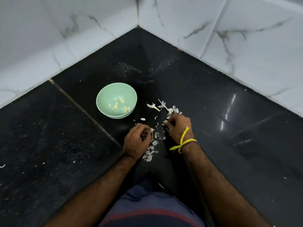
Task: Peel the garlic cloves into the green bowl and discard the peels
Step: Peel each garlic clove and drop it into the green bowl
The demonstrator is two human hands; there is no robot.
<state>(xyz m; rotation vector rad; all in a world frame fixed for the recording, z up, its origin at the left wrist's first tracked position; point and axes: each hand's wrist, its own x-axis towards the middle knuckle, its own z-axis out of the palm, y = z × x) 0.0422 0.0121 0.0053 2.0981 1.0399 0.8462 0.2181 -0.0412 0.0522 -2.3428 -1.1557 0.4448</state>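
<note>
While both hands curl over the peels [151, 150], the left hand [136, 141] pinching one and the right hand [177, 126] another, the bowl [105, 94] lies ahead-left, nearer the left.

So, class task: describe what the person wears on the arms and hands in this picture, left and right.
Both forearms are bare, with no sleeves reaching them. The right hand has a bright yellow thread knotted round the wrist, loose ends sticking out, with a thinner reddish band beside it. The left hand and its wrist carry nothing: no ring, watch or glove shows on either.
</note>
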